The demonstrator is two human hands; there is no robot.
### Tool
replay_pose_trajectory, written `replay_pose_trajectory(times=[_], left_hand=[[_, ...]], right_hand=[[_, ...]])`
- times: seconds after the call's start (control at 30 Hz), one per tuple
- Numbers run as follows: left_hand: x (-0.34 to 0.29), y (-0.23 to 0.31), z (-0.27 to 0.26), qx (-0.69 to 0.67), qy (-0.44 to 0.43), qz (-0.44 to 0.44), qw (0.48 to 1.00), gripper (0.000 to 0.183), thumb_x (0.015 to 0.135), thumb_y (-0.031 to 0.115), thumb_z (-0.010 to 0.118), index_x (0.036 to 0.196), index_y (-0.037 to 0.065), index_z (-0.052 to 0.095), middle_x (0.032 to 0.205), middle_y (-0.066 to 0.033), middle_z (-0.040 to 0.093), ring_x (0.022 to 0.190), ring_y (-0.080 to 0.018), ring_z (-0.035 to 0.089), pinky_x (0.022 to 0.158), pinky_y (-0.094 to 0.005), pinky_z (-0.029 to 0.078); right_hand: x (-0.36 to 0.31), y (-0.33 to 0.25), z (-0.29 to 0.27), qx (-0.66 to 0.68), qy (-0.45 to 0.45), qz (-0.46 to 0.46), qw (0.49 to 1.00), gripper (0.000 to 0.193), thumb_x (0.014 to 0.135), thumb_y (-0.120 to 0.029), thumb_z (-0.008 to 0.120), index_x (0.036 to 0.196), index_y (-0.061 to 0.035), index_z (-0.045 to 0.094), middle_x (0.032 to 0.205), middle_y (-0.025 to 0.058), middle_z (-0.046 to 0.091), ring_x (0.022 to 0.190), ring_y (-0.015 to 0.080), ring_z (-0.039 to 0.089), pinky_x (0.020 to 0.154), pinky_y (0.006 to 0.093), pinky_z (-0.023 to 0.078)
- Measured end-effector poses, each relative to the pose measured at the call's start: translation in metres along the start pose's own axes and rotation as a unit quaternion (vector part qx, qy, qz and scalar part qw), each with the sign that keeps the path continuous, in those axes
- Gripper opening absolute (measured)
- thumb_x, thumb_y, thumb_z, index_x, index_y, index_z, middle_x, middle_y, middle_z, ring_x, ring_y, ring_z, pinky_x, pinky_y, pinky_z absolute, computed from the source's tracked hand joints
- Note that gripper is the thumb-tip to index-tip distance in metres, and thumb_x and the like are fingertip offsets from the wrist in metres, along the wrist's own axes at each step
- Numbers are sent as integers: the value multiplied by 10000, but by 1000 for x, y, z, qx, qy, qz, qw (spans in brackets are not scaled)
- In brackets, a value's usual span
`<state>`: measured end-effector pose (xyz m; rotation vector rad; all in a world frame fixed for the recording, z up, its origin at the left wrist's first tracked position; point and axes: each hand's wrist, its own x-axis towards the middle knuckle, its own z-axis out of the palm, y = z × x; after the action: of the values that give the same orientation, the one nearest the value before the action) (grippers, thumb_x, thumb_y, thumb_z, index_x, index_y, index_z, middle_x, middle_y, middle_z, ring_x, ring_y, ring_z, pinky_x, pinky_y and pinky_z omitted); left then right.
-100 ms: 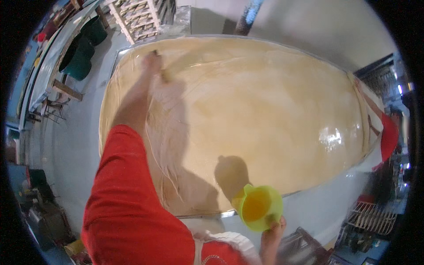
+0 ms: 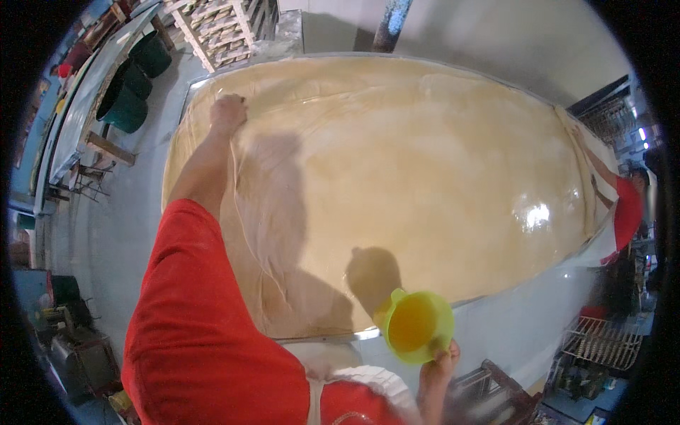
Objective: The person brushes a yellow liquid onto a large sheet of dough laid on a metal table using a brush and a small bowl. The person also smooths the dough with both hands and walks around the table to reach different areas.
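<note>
A huge thin sheet of pale dough (image 2: 425, 156) covers the table before me, its surface shiny as if oiled. My left hand (image 2: 229, 113) reaches to the far left part of the sheet, its fingers curled in against the dough. Whatever those fingers hold, if anything, is hidden. A long fold runs through the dough from near that hand toward me. At the near edge, my right hand (image 2: 440, 360) grips a yellow-green plastic jug (image 2: 448, 319) by its side. Inside the jug is an orange-yellow liquid (image 2: 412, 322).
At the far right end, another person in a red top (image 2: 627, 212) has arms over the dough's edge. The metal table rim (image 2: 312, 339) shows near me. Dark green tubs (image 2: 124, 106) stand by a long bench at left. A pale slatted rack (image 2: 219, 32) stands beyond the table.
My left hand has shifted slightly left and toward me over the dough. The jug in my right hand stays almost where it was.
</note>
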<state>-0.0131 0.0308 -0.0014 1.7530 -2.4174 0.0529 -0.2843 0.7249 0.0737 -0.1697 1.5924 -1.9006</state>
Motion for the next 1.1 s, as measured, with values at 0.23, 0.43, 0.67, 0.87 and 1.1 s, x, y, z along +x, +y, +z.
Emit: replay_pose_trajectory(times=[0.23,0.43,0.67,0.87,1.1], left_hand=[[-239,240,-3,-134,-211,340,907,193,850,238,573,933,112,693,836,-174,689,798,-352,695,695,-531,534],[-227,149,15,-503,-278,151,804,213,857,283,664,939,89,698,841,-135,702,775,-259,680,717,-447,536],[-194,1,16,-71,12,70,995,246,896,265,587,915,45,695,869,-179,704,778,-360,692,684,-483,538],[-428,169,-1,-58,-120,388,912,166,884,248,597,962,133,688,958,-92,703,885,-273,689,736,-458,536],[-549,197,-70,-448,-271,226,821,90,881,167,660,940,102,676,823,-54,669,826,-180,664,707,-372,547]], right_hand=[[-24,8,-30,-29,43,-25,998,208,769,-139,666,654,-109,495,646,-50,499,565,46,399,521,223,280],[-52,3,-53,-37,75,-28,996,152,746,-107,630,667,-105,499,660,-44,505,556,45,401,512,226,286],[-97,-1,-80,10,156,-61,986,73,740,-93,615,725,-71,546,692,-33,547,555,50,427,521,209,330],[-135,9,-118,-3,132,-71,989,57,742,-93,613,752,-63,566,705,-32,546,548,50,424,520,209,321],[-195,17,-146,20,152,-58,987,66,741,-84,610,717,-77,549,688,-42,507,552,55,375,527,223,291]])
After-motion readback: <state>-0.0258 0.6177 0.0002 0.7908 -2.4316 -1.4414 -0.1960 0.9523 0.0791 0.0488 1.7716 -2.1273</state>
